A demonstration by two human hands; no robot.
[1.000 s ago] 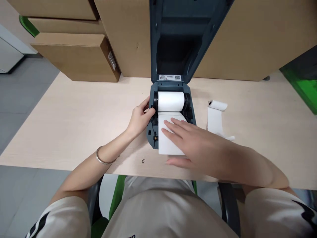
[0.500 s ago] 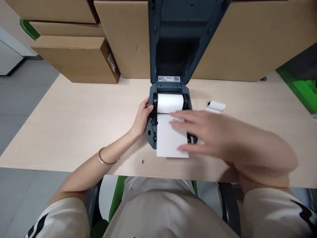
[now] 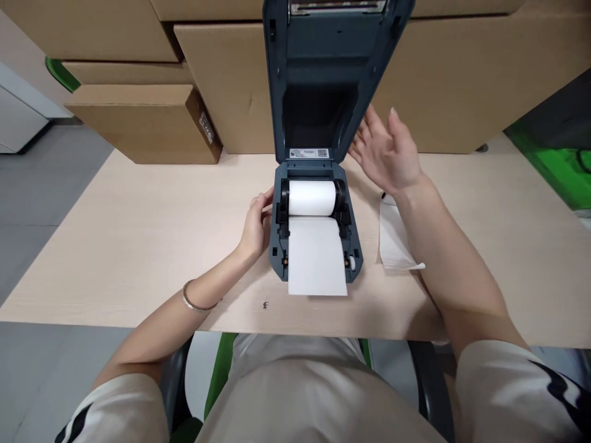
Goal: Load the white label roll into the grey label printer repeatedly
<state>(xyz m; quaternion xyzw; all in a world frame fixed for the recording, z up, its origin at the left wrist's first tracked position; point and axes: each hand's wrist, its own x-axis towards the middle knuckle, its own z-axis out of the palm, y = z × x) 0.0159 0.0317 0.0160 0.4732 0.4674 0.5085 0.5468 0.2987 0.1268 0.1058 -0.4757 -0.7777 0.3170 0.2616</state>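
Note:
A dark blue label printer stands on the table with its lid raised upright. Inside lies a white paper roll, and its sheet runs out over the front edge. My left hand rests against the printer's left side, fingers curled on the casing. Beside the lid's right edge my right hand is raised with spread fingers and holds nothing. A second, partly unrolled paper roll lies right of the printer, partly hidden by my right forearm.
Large cardboard boxes stand along the back of the light wooden table, with smaller stacked boxes at the back left. A green object sits at the far right. My chair and lap are below the table's front edge.
My right hand has lifted off the paper sheet and moved up and right to the lid's right side. The left hand has stayed at the printer's left side.

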